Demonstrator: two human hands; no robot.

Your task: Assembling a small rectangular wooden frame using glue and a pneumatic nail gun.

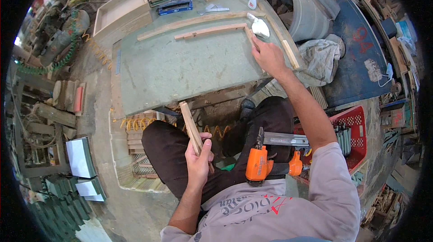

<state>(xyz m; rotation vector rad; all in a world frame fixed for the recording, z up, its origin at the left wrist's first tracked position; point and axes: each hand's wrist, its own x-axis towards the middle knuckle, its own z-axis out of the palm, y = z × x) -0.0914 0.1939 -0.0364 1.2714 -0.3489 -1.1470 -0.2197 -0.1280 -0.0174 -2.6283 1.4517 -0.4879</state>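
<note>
Left hand (198,158) closed around a short wood strip (191,129), held over the lap, below the tabletop (171,70) edge. Right hand (268,55) reaches flat onto the tabletop, fingers pressing a thin slat (250,37) beside the glue bottle (259,26); whether it grips, cannot tell.

Risks: nail gun (266,161) rests loose on the thigh; a leg shift could tip it off. Reaching arm could knock the bottle over. Strip held one-handed, tilted; may slip.
</note>
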